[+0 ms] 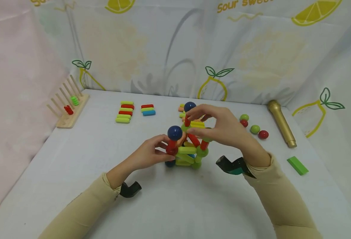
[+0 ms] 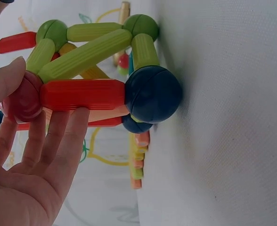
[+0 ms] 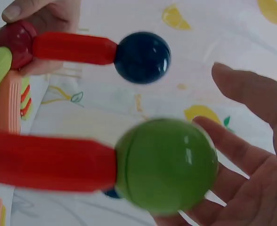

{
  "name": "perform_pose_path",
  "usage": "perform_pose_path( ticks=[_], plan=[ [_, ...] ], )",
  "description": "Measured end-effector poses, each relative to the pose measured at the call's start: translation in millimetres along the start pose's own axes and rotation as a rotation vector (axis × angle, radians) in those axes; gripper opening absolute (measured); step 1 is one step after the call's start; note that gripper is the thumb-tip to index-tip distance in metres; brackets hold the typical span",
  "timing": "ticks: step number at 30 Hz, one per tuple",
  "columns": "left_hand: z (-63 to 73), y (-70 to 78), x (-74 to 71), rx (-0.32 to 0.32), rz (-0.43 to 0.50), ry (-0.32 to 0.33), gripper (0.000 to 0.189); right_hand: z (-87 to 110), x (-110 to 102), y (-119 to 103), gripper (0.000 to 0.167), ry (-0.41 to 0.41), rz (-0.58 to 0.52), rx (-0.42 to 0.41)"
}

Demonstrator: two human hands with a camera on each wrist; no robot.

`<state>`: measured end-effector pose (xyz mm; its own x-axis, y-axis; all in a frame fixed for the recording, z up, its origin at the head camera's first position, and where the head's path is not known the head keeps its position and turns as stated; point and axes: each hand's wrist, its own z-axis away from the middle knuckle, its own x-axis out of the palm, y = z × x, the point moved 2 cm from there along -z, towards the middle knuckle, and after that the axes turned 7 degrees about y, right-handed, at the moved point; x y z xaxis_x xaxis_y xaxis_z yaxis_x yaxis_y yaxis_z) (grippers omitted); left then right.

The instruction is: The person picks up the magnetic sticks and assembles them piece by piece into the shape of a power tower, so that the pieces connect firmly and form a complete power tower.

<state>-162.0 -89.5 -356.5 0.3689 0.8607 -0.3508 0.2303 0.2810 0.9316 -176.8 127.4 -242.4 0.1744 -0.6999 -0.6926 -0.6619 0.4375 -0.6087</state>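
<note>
A frame of magnetic rods and balls [image 1: 187, 150] stands on the table, with red and lime rods low down and upright red rods above. My left hand [image 1: 150, 153] grips its left corner, thumb and fingers on a dark red ball [image 2: 23, 99]. Above that corner, a red rod carries a blue ball [image 1: 175, 132]. My right hand [image 1: 224, 126] is over the right side, thumb and fingers spread apart. In the right wrist view, a green ball [image 3: 167, 165] on a red rod lies in front of its fingers. Another blue ball [image 1: 189, 106] tops the rear upright.
Sorted rods [image 1: 125, 112] lie at the back left, with more yellow rods [image 1: 197, 124] behind the frame. A wooden peg rack [image 1: 65, 122] stands far left. Loose balls [image 1: 255, 129], a gold microphone [image 1: 282, 122] and a green block [image 1: 297, 165] are on the right.
</note>
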Motion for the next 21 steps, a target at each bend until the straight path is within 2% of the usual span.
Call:
perform_pose_path(
  ticks=[2,5,7,9,12,15,18,21],
  plan=[
    [0.5,0.1,-0.2,0.002,-0.002,0.003,0.041,7.5,-5,10,0.038,-0.024,-0.043,0.013],
    [1.6,-0.9,-1.9,0.016,-0.026,0.003,0.041,20.2,-6,25,0.047,-0.110,-0.070,0.030],
    [2.4,-1.4,-4.2,0.023,-0.046,0.006,0.040,27.5,-6,36,0.052,-0.136,-0.122,0.034],
    [3.1,-3.4,-7.5,0.032,-0.067,0.013,0.039,33.0,-7,50,0.052,-0.113,-0.217,0.054],
    [4.1,-5.7,-11.9,0.032,-0.075,0.022,0.037,36.2,-7,78,0.041,-0.013,-0.310,0.144],
    [5.6,-7.0,-13.7,0.017,-0.068,0.025,0.038,34.1,2,112,0.030,0.049,-0.228,0.274],
    [5.9,-6.9,-11.3,0.000,-0.047,0.014,0.040,29.4,20,140,0.027,-0.001,-0.076,0.364],
    [5.2,-6.4,-7.6,-0.002,-0.035,0.008,0.041,24.5,38,155,0.027,-0.077,-0.009,0.398]
  ],
)
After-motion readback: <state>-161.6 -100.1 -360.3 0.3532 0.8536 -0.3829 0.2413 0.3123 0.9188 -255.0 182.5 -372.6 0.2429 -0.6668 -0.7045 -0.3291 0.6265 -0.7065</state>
